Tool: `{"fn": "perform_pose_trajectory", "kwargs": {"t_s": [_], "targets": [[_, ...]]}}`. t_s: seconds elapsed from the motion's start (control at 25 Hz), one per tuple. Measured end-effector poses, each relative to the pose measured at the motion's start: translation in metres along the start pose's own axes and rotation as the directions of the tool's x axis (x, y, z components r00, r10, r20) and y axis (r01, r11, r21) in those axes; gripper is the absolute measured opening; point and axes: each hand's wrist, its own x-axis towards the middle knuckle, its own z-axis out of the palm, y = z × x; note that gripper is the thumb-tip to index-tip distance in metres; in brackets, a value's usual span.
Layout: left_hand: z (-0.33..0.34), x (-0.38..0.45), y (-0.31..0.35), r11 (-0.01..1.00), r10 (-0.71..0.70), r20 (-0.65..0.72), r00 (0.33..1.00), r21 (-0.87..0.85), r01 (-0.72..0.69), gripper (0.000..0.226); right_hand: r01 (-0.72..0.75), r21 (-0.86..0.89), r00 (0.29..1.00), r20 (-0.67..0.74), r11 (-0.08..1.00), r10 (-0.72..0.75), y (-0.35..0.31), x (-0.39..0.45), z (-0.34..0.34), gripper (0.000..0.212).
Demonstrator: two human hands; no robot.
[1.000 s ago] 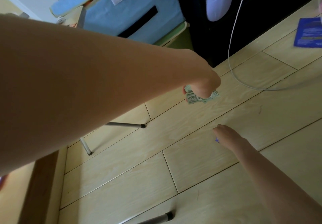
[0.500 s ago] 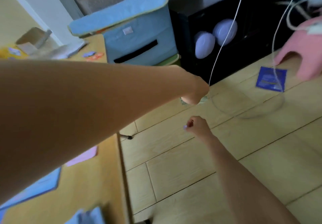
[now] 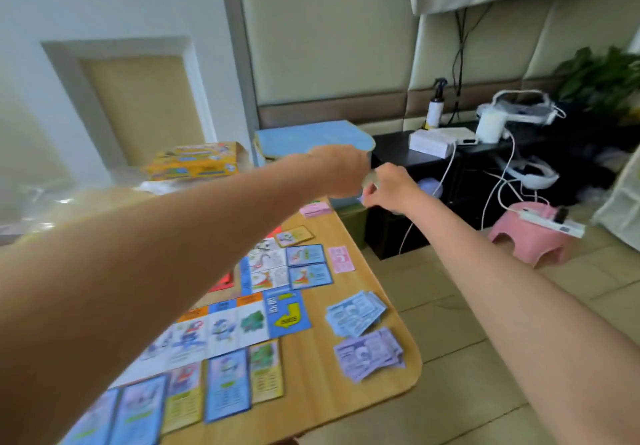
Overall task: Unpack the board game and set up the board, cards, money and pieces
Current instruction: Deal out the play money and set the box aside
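Now both hands meet above the bench's [image 3: 381, 358] far right edge: left hand [image 3: 341, 170] and right hand [image 3: 388, 190] pinch something small, too blurred to name. Lay it beside the purple money [image 3: 369, 352], flat.

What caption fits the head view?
Both hands meet above the table's far corner, game board laid out.

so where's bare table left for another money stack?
Bare wood runs along the table's right edge between the pink slip and the blue notes, and at the near corner below the purple notes. The board and cards crowd the left.
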Motion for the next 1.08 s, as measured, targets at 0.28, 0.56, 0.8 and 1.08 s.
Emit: {"fn": "perform_pose_trajectory", "kwargs": {"t_s": [0.28,0.56,0.8,1.08], "targets": [[0.004,-0.038,-0.09,0.942,-0.158,0.01,0.987,-0.297,0.154,0.036,-0.124,0.198,0.992,0.01,0.972,0.125,-0.075,0.021,0.038,0.014],[0.036,0.01,-0.113,0.839,-0.218,0.032,0.975,-0.504,0.204,0.031,-0.238,0.28,0.961,-0.072,0.93,0.268,-0.041,0.104,0.076,0.025],[0.068,0.027,-0.124,0.69,-0.262,0.061,0.963,-0.686,0.231,0.03,-0.173,0.246,0.977,-0.076,0.954,0.197,-0.04,0.141,0.107,0.008],[0.088,0.025,-0.136,0.602,-0.314,0.118,0.942,-0.742,0.293,0.02,-0.168,0.219,0.974,-0.113,0.961,0.196,-0.039,0.152,0.121,0.015]]}}
